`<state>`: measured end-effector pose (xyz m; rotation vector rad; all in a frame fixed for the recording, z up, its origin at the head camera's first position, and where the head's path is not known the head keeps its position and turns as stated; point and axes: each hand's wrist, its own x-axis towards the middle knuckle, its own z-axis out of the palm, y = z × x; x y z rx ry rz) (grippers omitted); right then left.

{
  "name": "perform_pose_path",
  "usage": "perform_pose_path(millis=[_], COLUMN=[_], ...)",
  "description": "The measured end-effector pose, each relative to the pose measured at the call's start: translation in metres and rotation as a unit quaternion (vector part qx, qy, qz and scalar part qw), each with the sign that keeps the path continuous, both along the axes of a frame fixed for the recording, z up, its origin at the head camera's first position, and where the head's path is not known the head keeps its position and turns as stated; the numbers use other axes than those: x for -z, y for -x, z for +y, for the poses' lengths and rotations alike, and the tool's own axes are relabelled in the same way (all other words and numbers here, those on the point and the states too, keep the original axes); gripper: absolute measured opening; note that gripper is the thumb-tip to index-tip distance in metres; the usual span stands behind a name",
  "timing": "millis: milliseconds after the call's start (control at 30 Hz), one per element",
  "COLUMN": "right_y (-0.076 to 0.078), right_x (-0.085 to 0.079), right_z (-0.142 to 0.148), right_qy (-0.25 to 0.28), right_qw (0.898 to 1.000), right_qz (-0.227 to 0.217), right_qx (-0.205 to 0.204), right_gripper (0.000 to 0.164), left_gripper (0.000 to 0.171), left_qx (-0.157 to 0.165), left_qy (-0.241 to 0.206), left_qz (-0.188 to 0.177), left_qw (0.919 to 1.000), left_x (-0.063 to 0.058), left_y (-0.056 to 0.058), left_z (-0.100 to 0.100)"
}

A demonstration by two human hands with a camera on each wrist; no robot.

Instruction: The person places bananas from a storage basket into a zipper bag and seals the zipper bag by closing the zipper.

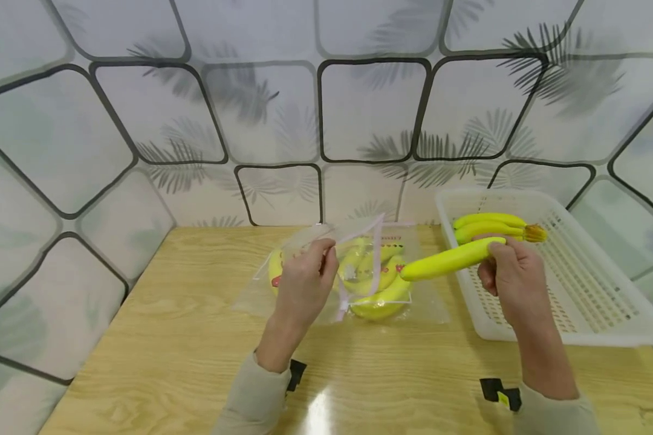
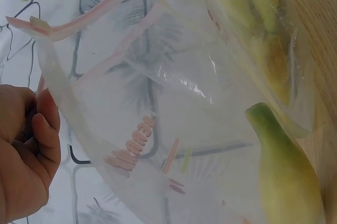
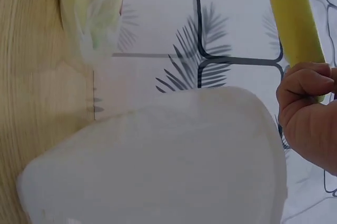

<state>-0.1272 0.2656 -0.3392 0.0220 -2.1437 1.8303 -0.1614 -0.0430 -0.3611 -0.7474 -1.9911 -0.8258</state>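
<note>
My left hand (image 1: 307,275) pinches the edge of a clear plastic zip bag (image 2: 174,92) with a pink strip along its mouth, held up so that the mouth gapes. A yellow banana with a green tip (image 2: 284,166) shows through its lower part. My right hand (image 1: 519,278) grips a single yellow banana (image 1: 451,260) by one end, its other end pointing left toward the bag's mouth. Beside the held bag, a second clear bag (image 1: 430,305) lies on the table with several bananas (image 1: 381,302) inside.
A white slatted plastic basket (image 1: 604,284) stands on the right of the wooden table (image 1: 185,338). Inside it, at the back left, lies a bunch of bananas (image 1: 490,226) with a brown stem end. A patterned wall (image 1: 370,115) rises right behind the table.
</note>
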Motion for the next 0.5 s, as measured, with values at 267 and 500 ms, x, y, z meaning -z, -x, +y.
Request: perform_pose_path(millis=[267,500], right_y=[0.004,0.001], right_x=[0.011,0.018], right_z=[-0.025,-0.052], right_qy=[-0.056,-0.119], right_qw=[0.998,0.989], right_qz=[-0.041,-0.081], right_qx=[-0.005,-0.042], right_gripper=[0.043,0.051], left_gripper=[0.011,0.011], left_qx=[0.0,-0.001], left_qy=[0.004,0.0], left_qz=[0.001,0.006], left_qw=[1.0,1.0], left_x=[0.0,0.002], left_y=[-0.001,-0.002], left_z=[0.002,0.002])
